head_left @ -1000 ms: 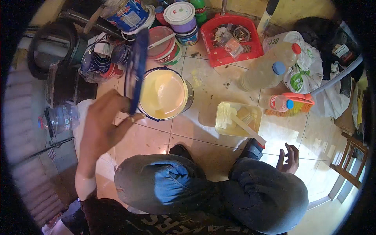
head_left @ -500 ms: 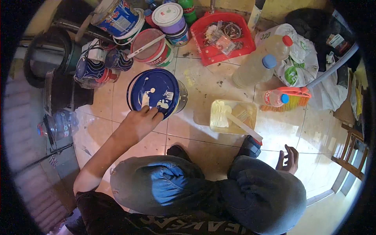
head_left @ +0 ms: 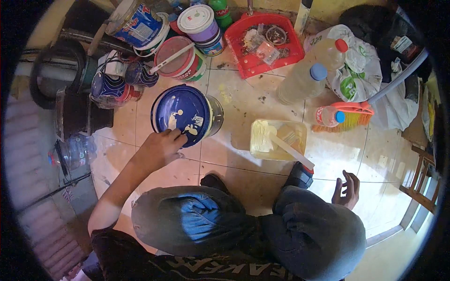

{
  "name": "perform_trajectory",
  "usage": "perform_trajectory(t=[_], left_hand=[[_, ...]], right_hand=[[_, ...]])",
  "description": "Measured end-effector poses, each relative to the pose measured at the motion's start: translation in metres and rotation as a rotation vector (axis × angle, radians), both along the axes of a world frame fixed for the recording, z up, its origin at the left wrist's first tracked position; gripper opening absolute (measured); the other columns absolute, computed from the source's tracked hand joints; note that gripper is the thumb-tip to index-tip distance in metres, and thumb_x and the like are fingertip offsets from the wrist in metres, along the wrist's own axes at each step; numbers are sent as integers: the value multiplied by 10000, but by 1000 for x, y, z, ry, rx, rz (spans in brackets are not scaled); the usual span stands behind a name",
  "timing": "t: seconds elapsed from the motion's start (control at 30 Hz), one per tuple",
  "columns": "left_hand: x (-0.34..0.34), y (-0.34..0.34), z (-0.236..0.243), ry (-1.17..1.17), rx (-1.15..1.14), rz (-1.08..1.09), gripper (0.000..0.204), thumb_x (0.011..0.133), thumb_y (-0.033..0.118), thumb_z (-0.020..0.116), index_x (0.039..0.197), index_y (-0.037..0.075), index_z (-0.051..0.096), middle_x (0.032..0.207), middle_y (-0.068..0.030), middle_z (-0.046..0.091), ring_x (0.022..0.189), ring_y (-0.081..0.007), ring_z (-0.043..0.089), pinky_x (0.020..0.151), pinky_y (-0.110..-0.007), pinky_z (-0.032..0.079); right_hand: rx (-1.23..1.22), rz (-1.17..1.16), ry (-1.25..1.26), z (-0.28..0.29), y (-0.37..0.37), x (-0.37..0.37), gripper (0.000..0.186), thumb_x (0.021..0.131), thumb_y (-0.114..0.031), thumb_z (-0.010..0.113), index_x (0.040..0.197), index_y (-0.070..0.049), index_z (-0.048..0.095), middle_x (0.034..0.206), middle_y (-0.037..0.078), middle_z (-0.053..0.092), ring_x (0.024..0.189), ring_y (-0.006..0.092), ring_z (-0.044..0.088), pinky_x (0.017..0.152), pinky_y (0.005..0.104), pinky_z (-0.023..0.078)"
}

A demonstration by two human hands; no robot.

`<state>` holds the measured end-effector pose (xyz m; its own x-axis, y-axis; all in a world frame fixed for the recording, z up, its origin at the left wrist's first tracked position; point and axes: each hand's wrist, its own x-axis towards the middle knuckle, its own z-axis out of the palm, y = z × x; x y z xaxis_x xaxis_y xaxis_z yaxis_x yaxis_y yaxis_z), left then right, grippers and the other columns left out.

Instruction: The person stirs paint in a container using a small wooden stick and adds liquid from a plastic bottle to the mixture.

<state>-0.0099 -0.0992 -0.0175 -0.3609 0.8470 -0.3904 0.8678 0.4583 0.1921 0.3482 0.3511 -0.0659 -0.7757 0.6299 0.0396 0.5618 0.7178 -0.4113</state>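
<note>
A round bucket (head_left: 215,117) with a blue lid (head_left: 192,107) stands on the tiles in front of me, left of centre. Cream smears mark the lid. My left hand (head_left: 161,146) is at the lid's near edge, fingers curled over it and thumb below the rim; the exact grip is partly hidden. Beyond my right knee hangs my right hand (head_left: 347,190), fingers loosely bent and apart, with nothing in it. Between them sits a shallow cream tub (head_left: 254,152) with pale paste inside. A white flat-handled tool (head_left: 291,152) leans across its near right edge.
Several paint buckets (head_left: 180,56) stand far left. A red dustpan (head_left: 295,54) with debris lies at the back. Plastic bottles (head_left: 300,84), an orange broom head (head_left: 351,112) and white bags (head_left: 361,70) fill the right. A wooden frame (head_left: 417,187) stands far right.
My left hand has drawn slightly left and toward me at the lid's edge, and its thumb now shows. The lid looks slightly tilted compared with before. My right hand stays nearly still.
</note>
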Motion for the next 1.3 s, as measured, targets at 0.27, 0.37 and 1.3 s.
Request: perform_trajectory(t=[0.27, 0.37, 1.3], left_hand=[[-27, 46, -36, 169, 422, 306, 952, 832, 667, 726, 1532, 72, 480, 1542, -267, 429, 1468, -478, 377, 1201, -612, 280], [-28, 21, -71, 148, 437, 322, 1098, 850, 838, 542, 1645, 97, 378, 1689, -285, 270, 1578, -500, 223, 1239, -706, 109], [1, 182, 7, -857, 677, 223, 960, 861, 644, 794, 1510, 32, 439, 1431, -169, 550, 1355, -298, 541, 1155, -449, 411]], right_hand=[[4, -15, 27, 12, -7, -11, 334, 958, -126, 758, 1290, -115, 726, 1213, 137, 690, 882, 224, 683, 647, 325, 540], [14, 55, 68, 15, -7, -37, 353, 917, -80, 793, 1265, -101, 737, 1214, 159, 693, 899, 237, 695, 685, 335, 574], [5, 188, 392, 73, 9, -145, 379, 890, -161, 869, 1170, -3, 669, 1067, 160, 777, 957, 256, 783, 767, 357, 635]])
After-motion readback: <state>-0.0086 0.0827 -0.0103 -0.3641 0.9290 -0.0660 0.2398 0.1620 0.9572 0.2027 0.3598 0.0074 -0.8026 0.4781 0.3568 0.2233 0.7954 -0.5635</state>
